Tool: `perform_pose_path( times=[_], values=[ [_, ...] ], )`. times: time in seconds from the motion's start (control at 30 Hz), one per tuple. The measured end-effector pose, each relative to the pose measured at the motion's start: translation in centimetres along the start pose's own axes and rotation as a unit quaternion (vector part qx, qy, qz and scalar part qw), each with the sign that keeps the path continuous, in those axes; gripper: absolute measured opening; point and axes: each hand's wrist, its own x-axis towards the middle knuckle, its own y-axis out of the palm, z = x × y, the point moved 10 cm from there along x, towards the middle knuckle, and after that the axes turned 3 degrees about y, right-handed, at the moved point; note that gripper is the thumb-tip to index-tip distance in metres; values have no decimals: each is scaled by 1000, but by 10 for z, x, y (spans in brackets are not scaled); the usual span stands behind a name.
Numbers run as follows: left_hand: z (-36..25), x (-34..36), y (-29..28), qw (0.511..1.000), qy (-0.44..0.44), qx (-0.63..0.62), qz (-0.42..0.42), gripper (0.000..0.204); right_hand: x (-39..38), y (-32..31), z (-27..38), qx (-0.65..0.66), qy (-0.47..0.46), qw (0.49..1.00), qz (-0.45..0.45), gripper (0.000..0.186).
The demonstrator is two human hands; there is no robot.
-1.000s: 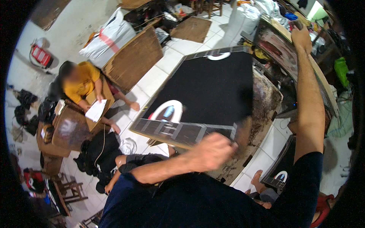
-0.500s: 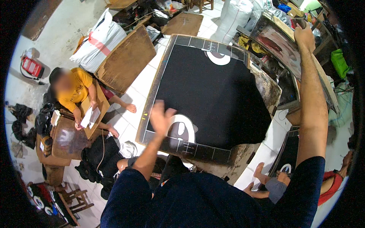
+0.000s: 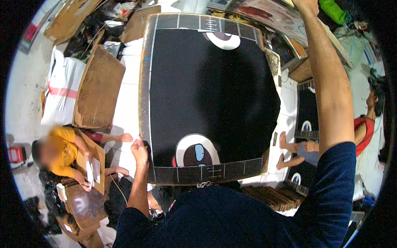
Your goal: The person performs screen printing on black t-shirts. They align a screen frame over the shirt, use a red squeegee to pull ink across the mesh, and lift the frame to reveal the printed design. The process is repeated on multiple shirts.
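My left hand (image 3: 139, 152) grips the black board's (image 3: 206, 91) near-left edge; my right arm reaches straight up, its hand (image 3: 305, 4) cut off, grip unclear.

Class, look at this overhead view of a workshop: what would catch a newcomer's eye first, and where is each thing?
The big black printing board fills the middle, with an oval light and brown motif near its close edge. The left hand rests at the board's near left corner, while the right hand reaches up past its far right corner. At lower left a person in a yellow shirt sits on the floor beside cardboard sheets.
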Motion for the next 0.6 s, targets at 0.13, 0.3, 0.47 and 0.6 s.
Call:
perform_pose_path(
  times=[0.13, 0.3, 0.47, 0.6],
  values=[
    [35, 4, 64, 995, -50, -47, 72, 38, -15, -9, 1, -16, 20, 999, 20, 40],
    [53, -6, 84, 977, 34, 202, 61, 50, -28, -11, -4, -13, 20, 1000, 17, 47],
    [23, -20, 79, 963, 89, 184, 176, 43, -26, -6, -14, -10, 34, 999, 37, 50],
    [4, -24, 72, 924, 97, 298, 221, 51, -21, -5, -4, -25, 22, 999, 40, 43]
  ],
)
